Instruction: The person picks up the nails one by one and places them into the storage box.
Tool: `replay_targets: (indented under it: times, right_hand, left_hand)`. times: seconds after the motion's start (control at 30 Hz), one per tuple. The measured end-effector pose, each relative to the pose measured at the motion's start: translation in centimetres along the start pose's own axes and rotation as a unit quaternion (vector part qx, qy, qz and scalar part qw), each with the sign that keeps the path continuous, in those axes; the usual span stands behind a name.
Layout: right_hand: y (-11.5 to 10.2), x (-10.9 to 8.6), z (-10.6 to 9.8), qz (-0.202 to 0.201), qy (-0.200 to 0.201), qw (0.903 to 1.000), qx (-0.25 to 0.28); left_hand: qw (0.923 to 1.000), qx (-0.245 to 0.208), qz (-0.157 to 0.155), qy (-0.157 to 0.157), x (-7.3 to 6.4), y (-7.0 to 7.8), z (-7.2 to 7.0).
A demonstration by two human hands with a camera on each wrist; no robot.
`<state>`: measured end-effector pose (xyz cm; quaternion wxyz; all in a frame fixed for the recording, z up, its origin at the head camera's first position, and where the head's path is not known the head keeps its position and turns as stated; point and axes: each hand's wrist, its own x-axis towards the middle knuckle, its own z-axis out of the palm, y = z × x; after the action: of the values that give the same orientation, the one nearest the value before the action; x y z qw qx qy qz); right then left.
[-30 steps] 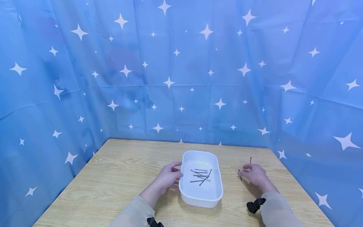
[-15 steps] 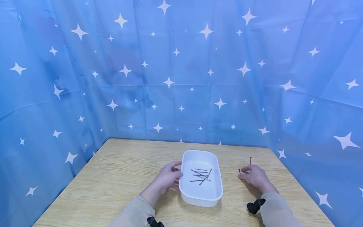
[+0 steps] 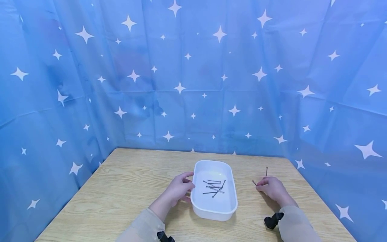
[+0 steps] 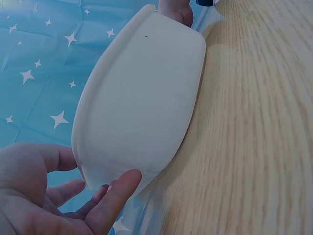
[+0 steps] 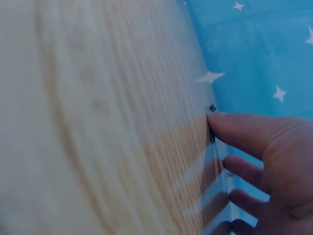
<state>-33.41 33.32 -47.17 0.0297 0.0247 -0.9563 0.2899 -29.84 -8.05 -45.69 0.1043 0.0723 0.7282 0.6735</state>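
Observation:
A white plastic tray [image 3: 214, 212] stands on the table, with several dark nails [image 3: 214, 187] lying crossed on its floor. My left hand [image 3: 178, 188] is at its left side, fingers spread along the outer wall. In the left wrist view the thumb touches the tray's outside [image 4: 139, 98] and the index fingertip reaches the rim. To the right of the tray, my right hand [image 3: 273, 189] pinches a loose nail [image 3: 254, 183] low over the tabletop; its head end points away to the left. The right wrist view shows the thumb against this nail [image 5: 212, 132], the index finger hidden.
Another nail [image 3: 267, 171] lies on the table [image 3: 130, 188] just beyond my right hand. A blue star-patterned curtain [image 3: 193, 67] hangs round the table's back and sides. Black camera mounts [image 3: 273, 220] sit on both wrists.
The nail at my right fingertips has tilted, its head swinging to the left, and the right fingertips have shifted slightly to the right. The left hand and tray have stayed put.

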Motion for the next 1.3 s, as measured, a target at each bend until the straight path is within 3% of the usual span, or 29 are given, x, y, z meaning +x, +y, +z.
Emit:
replay_targets:
  times: [1.3]
  right_hand:
    - [-0.01, -0.83, -0.21, -0.058, 0.013, 0.9982, -0.002]
  left_hand:
    - [1.0, 0.002, 0.001, 0.004, 0.11, -0.15, 0.02]
